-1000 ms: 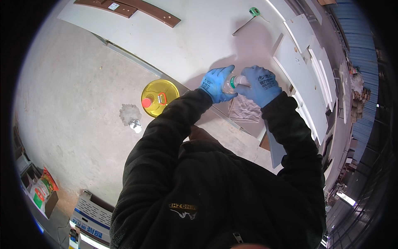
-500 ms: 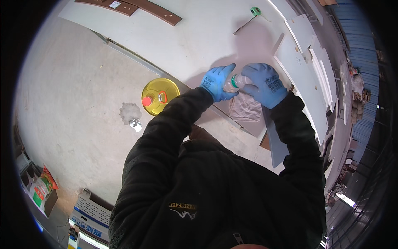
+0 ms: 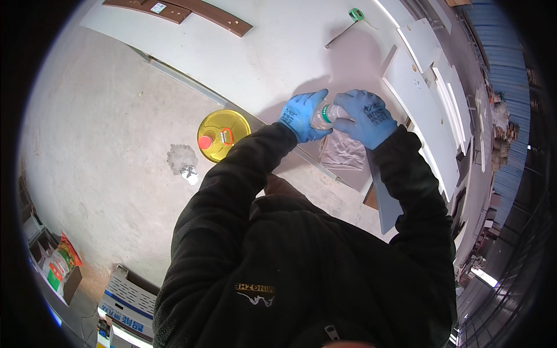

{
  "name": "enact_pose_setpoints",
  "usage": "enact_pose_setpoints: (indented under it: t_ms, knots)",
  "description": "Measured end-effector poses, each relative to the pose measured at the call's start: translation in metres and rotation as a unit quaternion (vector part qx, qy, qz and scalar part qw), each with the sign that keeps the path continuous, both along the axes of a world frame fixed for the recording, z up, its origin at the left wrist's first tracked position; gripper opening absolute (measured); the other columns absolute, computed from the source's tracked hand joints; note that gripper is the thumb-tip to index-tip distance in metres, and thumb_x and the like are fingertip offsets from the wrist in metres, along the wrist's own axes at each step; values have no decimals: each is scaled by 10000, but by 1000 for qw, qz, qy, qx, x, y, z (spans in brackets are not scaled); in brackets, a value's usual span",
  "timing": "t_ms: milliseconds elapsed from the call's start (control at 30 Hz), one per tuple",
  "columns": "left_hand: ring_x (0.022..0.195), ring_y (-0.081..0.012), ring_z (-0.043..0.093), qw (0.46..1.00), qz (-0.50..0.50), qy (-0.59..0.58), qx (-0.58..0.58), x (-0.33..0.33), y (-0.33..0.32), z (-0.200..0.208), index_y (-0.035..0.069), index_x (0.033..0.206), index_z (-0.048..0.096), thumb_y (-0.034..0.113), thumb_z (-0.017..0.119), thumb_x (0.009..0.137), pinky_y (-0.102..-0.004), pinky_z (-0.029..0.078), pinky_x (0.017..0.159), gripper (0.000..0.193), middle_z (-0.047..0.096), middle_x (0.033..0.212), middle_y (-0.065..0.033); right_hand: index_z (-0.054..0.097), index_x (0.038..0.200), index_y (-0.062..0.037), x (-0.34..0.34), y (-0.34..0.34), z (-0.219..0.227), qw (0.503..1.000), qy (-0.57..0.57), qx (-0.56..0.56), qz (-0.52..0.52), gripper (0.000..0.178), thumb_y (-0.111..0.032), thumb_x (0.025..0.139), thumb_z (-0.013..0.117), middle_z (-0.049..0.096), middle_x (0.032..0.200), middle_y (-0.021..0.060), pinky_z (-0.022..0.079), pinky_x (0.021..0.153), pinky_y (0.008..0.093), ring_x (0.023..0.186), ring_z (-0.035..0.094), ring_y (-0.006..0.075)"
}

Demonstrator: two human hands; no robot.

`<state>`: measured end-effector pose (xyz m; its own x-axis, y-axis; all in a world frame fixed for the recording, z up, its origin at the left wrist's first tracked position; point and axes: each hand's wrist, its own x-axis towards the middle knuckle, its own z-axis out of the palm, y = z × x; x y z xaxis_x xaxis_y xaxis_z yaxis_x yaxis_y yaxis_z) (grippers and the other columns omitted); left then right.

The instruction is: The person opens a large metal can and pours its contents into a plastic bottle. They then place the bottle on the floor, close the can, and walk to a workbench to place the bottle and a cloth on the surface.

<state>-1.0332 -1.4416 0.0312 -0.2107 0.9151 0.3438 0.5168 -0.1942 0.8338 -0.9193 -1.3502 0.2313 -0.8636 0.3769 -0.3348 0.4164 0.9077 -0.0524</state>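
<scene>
A clear plastic bottle (image 3: 326, 113) with a green band lies sideways between my two blue-gloved hands. My left hand (image 3: 303, 115) is wrapped round one end of it. Around the other end close the fingers of my right hand (image 3: 366, 118), which hide that end. The bottle is held above the near edge of the white table (image 3: 278, 52). Just below it is a crumpled pale cloth (image 3: 343, 152).
A yellow round can (image 3: 216, 137) with a red cap stands on the floor, beside a wet patch (image 3: 181, 156). On the table lie a green tape measure (image 3: 355, 14) and brown strips (image 3: 217, 15). White panels (image 3: 420, 95) are stacked at right.
My right hand has shifted slightly left along the bottle, and its fingers have changed position. My left hand stays almost in place, still round the bottle.
</scene>
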Motion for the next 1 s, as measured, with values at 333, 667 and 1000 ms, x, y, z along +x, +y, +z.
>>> enact_pose_setpoints:
  t_ms: [333,667,1000]
  knots:
    - [1172,-391,592,1000,8,6,5,-1,-1,1,-4,1412,478,447,875,641,-463,460,1030,977,612,1271,-225,627,1215,-40,-13,-15,8,986,-48,35,-153,588,-496,851,704,720,1009,178,545,824,464,927,694,384]
    - [1147,-398,602,999,17,14,30,0,-3,0,3,1410,483,428,883,636,-465,467,1020,969,618,1256,-224,616,1190,-28,-18,-9,3,965,-130,-38,-225,401,-298,900,673,668,1155,210,532,855,448,1013,660,391]
    - [1156,-392,603,1000,11,6,-2,-1,-3,3,1,1411,476,425,881,641,-463,464,1024,968,618,1261,-219,652,1183,-73,-10,-14,3,989,-74,-27,-124,430,-364,868,684,663,1178,175,538,857,450,996,672,385]
